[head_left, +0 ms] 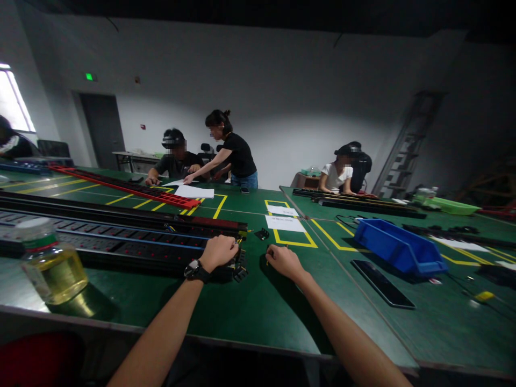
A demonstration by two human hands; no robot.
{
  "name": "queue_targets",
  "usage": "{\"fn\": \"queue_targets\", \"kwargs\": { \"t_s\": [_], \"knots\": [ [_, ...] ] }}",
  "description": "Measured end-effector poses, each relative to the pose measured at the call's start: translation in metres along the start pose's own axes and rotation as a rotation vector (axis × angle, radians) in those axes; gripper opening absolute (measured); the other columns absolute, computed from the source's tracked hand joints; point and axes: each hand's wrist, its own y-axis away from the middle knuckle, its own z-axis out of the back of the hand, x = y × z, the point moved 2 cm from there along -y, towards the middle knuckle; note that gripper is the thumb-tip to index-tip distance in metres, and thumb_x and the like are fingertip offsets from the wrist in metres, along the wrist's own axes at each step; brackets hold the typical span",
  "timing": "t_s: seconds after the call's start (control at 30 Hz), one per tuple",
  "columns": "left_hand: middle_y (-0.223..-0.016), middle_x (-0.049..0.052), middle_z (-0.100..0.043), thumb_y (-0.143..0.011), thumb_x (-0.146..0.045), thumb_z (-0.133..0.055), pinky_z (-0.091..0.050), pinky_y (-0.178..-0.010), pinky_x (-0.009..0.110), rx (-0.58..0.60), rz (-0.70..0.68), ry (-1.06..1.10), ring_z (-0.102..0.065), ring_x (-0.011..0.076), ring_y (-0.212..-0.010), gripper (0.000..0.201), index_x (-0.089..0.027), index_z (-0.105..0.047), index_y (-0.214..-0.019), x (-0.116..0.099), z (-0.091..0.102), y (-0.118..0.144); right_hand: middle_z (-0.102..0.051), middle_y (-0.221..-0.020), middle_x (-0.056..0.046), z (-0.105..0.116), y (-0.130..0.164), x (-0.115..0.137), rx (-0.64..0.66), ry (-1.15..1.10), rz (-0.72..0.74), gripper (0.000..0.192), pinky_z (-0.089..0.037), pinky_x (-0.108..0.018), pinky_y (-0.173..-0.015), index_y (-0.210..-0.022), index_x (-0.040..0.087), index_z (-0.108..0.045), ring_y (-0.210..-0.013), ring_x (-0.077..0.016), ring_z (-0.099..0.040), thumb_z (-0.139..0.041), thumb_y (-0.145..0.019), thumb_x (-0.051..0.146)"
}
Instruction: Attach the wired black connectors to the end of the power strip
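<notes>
One green counter [242,317] spreads across your head view, marked with yellow tape [296,244] and split by a seam running away from you. The black rails [141,246] lie along its left half, their right end under your left grip [220,251], which has a watch [196,270] at the wrist; its fingers bend down over that end, and whether they pinch it or only rest there, you cannot tell. Your right grip [283,261] is just beyond that end, fingers curled inward; you cannot tell whether anything is between the tips. A small black piece [262,234] lies past the gap between your hands. At far left, a bottle of yellow liquid [60,271] stands in front of the rails; on your right are a blue bin [397,247] and a flat dark device [382,284]. A red rail [187,202] slants behind the black ones, with printed paper [285,223] farther right. Across the counter, a person in a black top [241,156] leans toward a seated person [177,158]. Behind them, the grey wall [290,80] holds a dark door [102,129] below a lit green sign [89,77], and a ladder [413,142] stands tilted at right.
</notes>
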Motion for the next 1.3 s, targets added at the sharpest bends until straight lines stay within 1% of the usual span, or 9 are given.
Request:
{"fn": "queue_targets", "kwargs": {
  "t_s": [0.23, 0.47, 0.57, 0.67, 0.83, 1.0, 1.1, 1.2, 1.3],
  "knots": [
    [-0.095, 0.013, -0.078, -0.1, -0.036, -0.041, -0.052, -0.081, 0.035, -0.009, -0.005, -0.009, -0.075, 0.0289, -0.091, 0.037, -0.022, -0.074, -0.092, 0.0, 0.0, 0.0, -0.076, -0.101, -0.006, 0.001, 0.001, 0.0, -0.006, -0.002, 0.008, 0.022, -0.036, -0.027, -0.068, -0.107, 0.023, -0.069, -0.088, -0.022, -0.07, -0.052, -0.1, 0.035],
    [-0.094, 0.013, -0.078, -0.1, -0.037, -0.042, -0.051, -0.077, 0.034, -0.011, -0.009, -0.008, -0.075, 0.0295, -0.09, 0.036, -0.021, -0.073, -0.09, 0.001, 0.0, 0.0, -0.077, -0.102, -0.007, 0.001, 0.0, -0.002, 0.002, -0.045, 0.001, 0.022, -0.038, -0.027, -0.069, -0.107, 0.023, -0.07, -0.089, -0.022, -0.07, -0.053, -0.1, 0.034],
    [-0.095, 0.013, -0.078, -0.1, -0.039, -0.043, -0.051, -0.078, 0.034, -0.005, -0.007, -0.005, -0.075, 0.0292, -0.09, 0.036, -0.021, -0.073, -0.09, 0.001, 0.0, -0.001, -0.077, -0.107, -0.007, 0.001, -0.003, -0.007, 0.006, -0.117, 0.003, 0.024, -0.04, -0.027, -0.073, -0.11, 0.023, -0.071, -0.095, -0.0212, -0.07, -0.05, -0.1, 0.027],
    [-0.096, 0.013, -0.079, -0.1, -0.039, -0.045, -0.052, -0.08, 0.035, 0.001, -0.002, -0.005, -0.075, 0.0298, -0.091, 0.035, -0.021, -0.074, -0.091, 0.001, -0.001, -0.001, -0.077, -0.113, -0.006, 0.004, -0.006, -0.014, -0.035, -0.174, -0.028, 0.029, -0.04, -0.026, -0.076, -0.111, 0.023, -0.073, -0.102, -0.0213, -0.069, -0.047, -0.098, 0.018],
    [-0.097, 0.013, -0.079, -0.1, -0.039, -0.044, -0.052, -0.081, 0.036, 0.006, -0.005, 0.001, -0.075, 0.0304, -0.092, 0.036, -0.021, -0.074, -0.092, 0.001, 0.0, -0.001, -0.077, -0.112, -0.007, 0.009, -0.009, -0.026, -0.095, -0.188, -0.094, 0.029, -0.039, -0.026, -0.07, -0.107, 0.023, -0.075, -0.099, -0.0229, -0.07, -0.048, -0.097, 0.02],
    [-0.096, 0.013, -0.079, -0.1, -0.039, -0.044, -0.051, -0.079, 0.035, 0.0, -0.007, -0.001, -0.075, 0.0293, -0.091, 0.036, -0.021, -0.074, -0.091, 0.0, 0.001, 0.0, -0.078, -0.107, -0.006, 0.007, -0.008, -0.024, -0.065, -0.174, -0.004, 0.025, -0.039, -0.026, -0.07, -0.101, 0.023, -0.077, -0.097, -0.022, -0.069, -0.054, -0.093, 0.018],
    [-0.096, 0.013, -0.079, -0.099, -0.038, -0.043, -0.051, -0.078, 0.035, -0.004, -0.006, -0.005, -0.075, 0.0297, -0.091, 0.036, -0.021, -0.074, -0.09, 0.0, 0.001, 0.0, -0.076, -0.11, -0.008, 0.005, -0.006, -0.02, -0.061, -0.126, 0.078, 0.028, -0.041, -0.026, -0.073, -0.106, 0.023, -0.077, -0.099, -0.0222, -0.068, -0.056, -0.09, 0.015],
    [-0.096, 0.013, -0.079, -0.099, -0.038, -0.043, -0.051, -0.078, 0.034, -0.006, -0.006, -0.01, -0.075, 0.0292, -0.091, 0.036, -0.021, -0.074, -0.09, 0.0, 0.001, -0.001, -0.073, -0.114, -0.009, 0.003, -0.004, -0.018, -0.055, -0.083, 0.147, 0.029, -0.043, -0.027, -0.076, -0.111, 0.024, -0.076, -0.099, -0.0221, -0.068, -0.057, -0.091, 0.015],
    [-0.096, 0.013, -0.079, -0.099, -0.038, -0.043, -0.051, -0.078, 0.034, -0.007, -0.009, -0.012, -0.075, 0.0291, -0.09, 0.036, -0.021, -0.074, -0.091, 0.0, 0.0, -0.001, -0.071, -0.113, -0.009, 0.001, -0.004, -0.019, -0.054, -0.084, 0.178, 0.022, -0.043, -0.028, -0.077, -0.108, 0.024, -0.076, -0.096, -0.0216, -0.067, -0.06, -0.094, 0.02]
  ]
}}
